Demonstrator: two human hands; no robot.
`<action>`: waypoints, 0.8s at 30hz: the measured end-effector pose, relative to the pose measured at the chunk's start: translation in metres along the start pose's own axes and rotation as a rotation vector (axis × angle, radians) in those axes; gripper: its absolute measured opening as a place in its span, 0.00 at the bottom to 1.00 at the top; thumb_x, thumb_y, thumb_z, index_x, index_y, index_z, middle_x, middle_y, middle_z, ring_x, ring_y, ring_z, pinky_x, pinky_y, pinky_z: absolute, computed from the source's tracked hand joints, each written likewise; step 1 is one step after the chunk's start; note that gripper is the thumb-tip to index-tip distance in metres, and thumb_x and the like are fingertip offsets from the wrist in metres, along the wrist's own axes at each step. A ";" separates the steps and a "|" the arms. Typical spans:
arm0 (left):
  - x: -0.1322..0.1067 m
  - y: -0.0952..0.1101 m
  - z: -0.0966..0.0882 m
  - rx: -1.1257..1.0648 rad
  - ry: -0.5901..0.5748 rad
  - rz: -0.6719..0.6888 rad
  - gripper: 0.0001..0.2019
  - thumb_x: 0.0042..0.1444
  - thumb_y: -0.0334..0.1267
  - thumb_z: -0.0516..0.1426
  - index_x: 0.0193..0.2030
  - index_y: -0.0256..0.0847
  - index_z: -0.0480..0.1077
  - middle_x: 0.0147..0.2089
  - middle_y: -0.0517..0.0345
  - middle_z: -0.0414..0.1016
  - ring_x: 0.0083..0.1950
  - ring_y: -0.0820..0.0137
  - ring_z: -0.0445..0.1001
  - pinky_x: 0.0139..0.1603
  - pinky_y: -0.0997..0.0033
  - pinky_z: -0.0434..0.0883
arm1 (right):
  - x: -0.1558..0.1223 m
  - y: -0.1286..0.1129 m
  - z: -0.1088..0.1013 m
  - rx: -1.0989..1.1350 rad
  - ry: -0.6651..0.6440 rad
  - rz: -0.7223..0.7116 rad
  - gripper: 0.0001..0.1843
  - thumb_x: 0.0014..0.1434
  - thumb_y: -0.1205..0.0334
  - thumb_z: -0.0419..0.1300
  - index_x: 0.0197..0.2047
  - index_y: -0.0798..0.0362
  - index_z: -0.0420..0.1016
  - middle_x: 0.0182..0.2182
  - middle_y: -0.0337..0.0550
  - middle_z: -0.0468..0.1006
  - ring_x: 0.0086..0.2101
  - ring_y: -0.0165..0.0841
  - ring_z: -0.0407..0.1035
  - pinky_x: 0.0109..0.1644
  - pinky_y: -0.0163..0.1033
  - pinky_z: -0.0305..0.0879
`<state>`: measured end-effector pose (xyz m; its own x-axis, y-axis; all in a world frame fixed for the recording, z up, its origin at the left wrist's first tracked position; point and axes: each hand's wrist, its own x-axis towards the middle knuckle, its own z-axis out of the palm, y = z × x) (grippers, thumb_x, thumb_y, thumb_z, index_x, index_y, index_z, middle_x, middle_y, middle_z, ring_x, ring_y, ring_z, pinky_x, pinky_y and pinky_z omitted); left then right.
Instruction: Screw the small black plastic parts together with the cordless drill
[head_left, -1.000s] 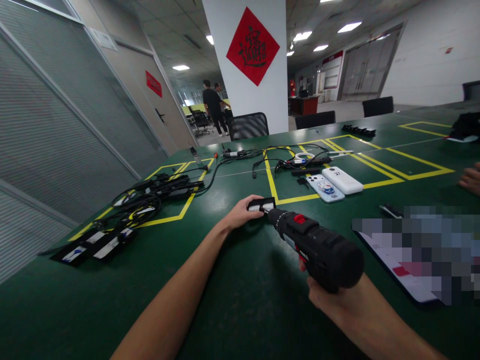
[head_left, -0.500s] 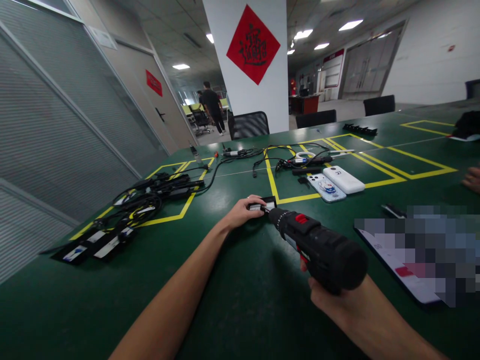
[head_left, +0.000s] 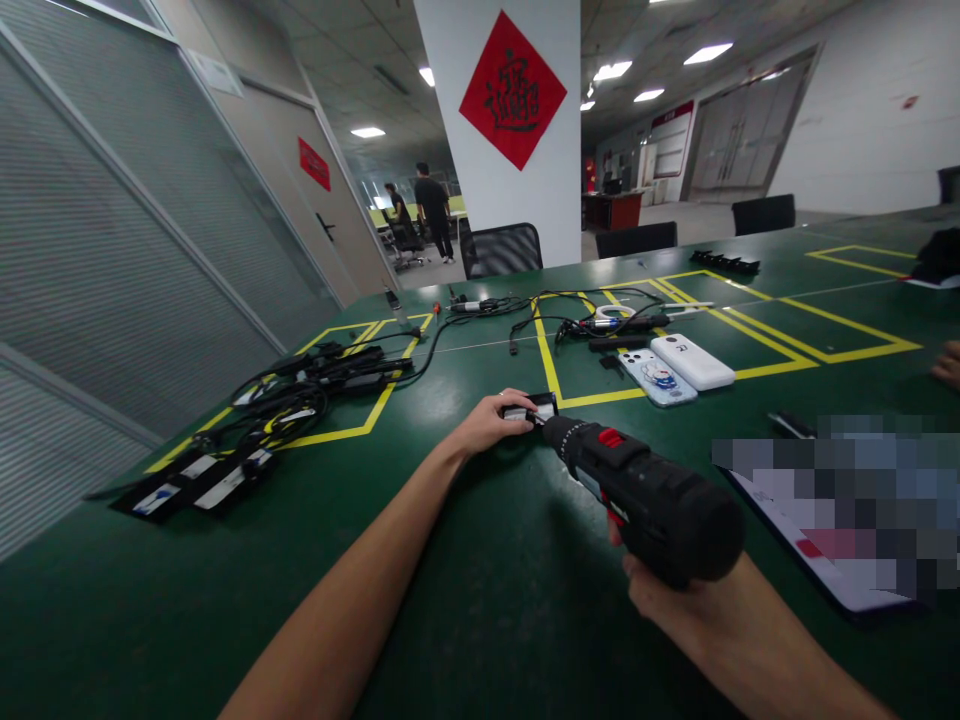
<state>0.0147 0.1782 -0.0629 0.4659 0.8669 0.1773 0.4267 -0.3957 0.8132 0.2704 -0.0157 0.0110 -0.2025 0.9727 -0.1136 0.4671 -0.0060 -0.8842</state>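
My right hand (head_left: 660, 590) is wrapped round the grip of a black cordless drill (head_left: 645, 490) with a red switch on top. The drill points forward and left, its bit at a small black and silver part (head_left: 546, 405) on the green table (head_left: 465, 600). Whether the bit touches that part or sits in a screw is too small to tell. From the left, my left hand (head_left: 491, 422) grips the same part, thumb at the near side and fingers over the top. Its exact kind cannot be made out.
A tangle of black cables (head_left: 322, 380) lies at the left. Beyond my hands are a patterned phone (head_left: 658, 380), a white power bank (head_left: 691, 362) and more cables (head_left: 607, 325). A blurred-out tablet-like device (head_left: 795, 550) lies at the right. Another person's hand (head_left: 946, 362) shows at the right edge.
The view has shifted slightly. Both hands, the drill and the small part keep nearly the same places. Two people in the background have moved a little apart.
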 end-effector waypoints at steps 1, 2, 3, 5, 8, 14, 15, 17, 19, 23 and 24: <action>0.000 0.000 0.000 0.005 -0.005 0.003 0.13 0.47 0.38 0.61 0.41 0.41 0.74 0.53 0.54 0.67 0.53 0.62 0.66 0.56 0.65 0.61 | 0.000 0.000 0.000 -0.004 0.010 -0.009 0.04 0.50 0.62 0.56 0.30 0.53 0.67 0.26 0.39 0.74 0.27 0.32 0.68 0.29 0.35 0.63; 0.001 0.001 -0.001 0.012 -0.009 0.006 0.13 0.47 0.39 0.62 0.41 0.41 0.74 0.53 0.54 0.67 0.53 0.62 0.66 0.56 0.65 0.61 | 0.000 0.001 0.000 -0.008 0.020 -0.016 0.04 0.50 0.62 0.56 0.30 0.53 0.68 0.26 0.39 0.74 0.27 0.32 0.68 0.28 0.35 0.63; 0.001 0.001 -0.001 0.019 -0.011 0.007 0.13 0.47 0.39 0.62 0.41 0.41 0.74 0.53 0.54 0.67 0.53 0.62 0.66 0.56 0.65 0.61 | 0.000 0.001 0.001 -0.012 0.027 -0.019 0.04 0.49 0.62 0.56 0.30 0.53 0.68 0.25 0.38 0.73 0.26 0.31 0.67 0.27 0.35 0.63; 0.002 0.002 -0.001 0.035 -0.012 0.004 0.13 0.47 0.39 0.61 0.41 0.41 0.74 0.52 0.54 0.68 0.53 0.62 0.66 0.57 0.65 0.60 | -0.001 0.003 0.001 -0.009 0.041 -0.018 0.05 0.49 0.61 0.56 0.31 0.53 0.70 0.23 0.37 0.72 0.24 0.30 0.66 0.26 0.34 0.64; 0.002 0.001 -0.001 0.052 0.005 -0.002 0.12 0.47 0.39 0.61 0.40 0.41 0.75 0.51 0.54 0.69 0.54 0.63 0.66 0.58 0.64 0.60 | -0.001 0.004 0.003 0.002 0.082 -0.019 0.08 0.48 0.60 0.57 0.32 0.53 0.72 0.22 0.37 0.72 0.23 0.30 0.66 0.25 0.34 0.65; 0.002 0.000 0.000 0.028 0.025 0.007 0.13 0.48 0.41 0.60 0.41 0.41 0.76 0.51 0.53 0.69 0.54 0.62 0.66 0.59 0.64 0.59 | -0.007 -0.001 -0.001 0.043 0.160 -0.035 0.14 0.46 0.65 0.58 0.39 0.49 0.76 0.21 0.38 0.75 0.23 0.34 0.71 0.27 0.36 0.69; 0.002 0.000 -0.001 0.023 0.022 0.005 0.13 0.48 0.41 0.60 0.41 0.41 0.76 0.51 0.53 0.68 0.54 0.62 0.66 0.59 0.64 0.59 | -0.008 -0.003 -0.002 0.055 0.151 -0.031 0.15 0.46 0.66 0.58 0.39 0.49 0.76 0.21 0.38 0.75 0.23 0.34 0.71 0.27 0.36 0.70; 0.002 -0.001 -0.001 0.008 0.017 0.001 0.13 0.49 0.42 0.60 0.41 0.42 0.76 0.51 0.53 0.68 0.54 0.63 0.66 0.58 0.64 0.59 | -0.010 -0.006 -0.005 0.053 0.131 -0.034 0.15 0.46 0.68 0.58 0.38 0.48 0.77 0.23 0.39 0.77 0.25 0.35 0.73 0.28 0.37 0.71; 0.002 -0.001 -0.001 -0.007 0.015 0.000 0.13 0.49 0.42 0.60 0.41 0.42 0.76 0.50 0.53 0.68 0.54 0.63 0.66 0.58 0.65 0.60 | -0.012 -0.007 -0.005 0.024 0.148 -0.044 0.15 0.46 0.69 0.57 0.36 0.47 0.78 0.27 0.41 0.79 0.29 0.37 0.75 0.33 0.39 0.72; 0.001 0.000 -0.001 -0.021 0.016 -0.009 0.13 0.49 0.42 0.60 0.41 0.41 0.76 0.51 0.53 0.67 0.53 0.64 0.66 0.58 0.65 0.60 | -0.013 -0.004 -0.002 -0.079 0.207 -0.050 0.16 0.44 0.69 0.58 0.37 0.47 0.79 0.31 0.43 0.80 0.38 0.43 0.75 0.42 0.44 0.72; 0.001 0.000 -0.001 -0.021 0.017 -0.014 0.13 0.49 0.42 0.60 0.41 0.41 0.76 0.51 0.53 0.67 0.53 0.63 0.67 0.58 0.65 0.60 | -0.014 -0.003 -0.001 -0.105 0.214 -0.041 0.17 0.44 0.68 0.59 0.38 0.47 0.79 0.32 0.43 0.80 0.38 0.44 0.74 0.43 0.44 0.72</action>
<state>0.0148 0.1793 -0.0624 0.4468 0.8773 0.1749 0.4166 -0.3771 0.8272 0.2727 -0.0286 0.0155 -0.0418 0.9987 0.0299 0.5511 0.0480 -0.8331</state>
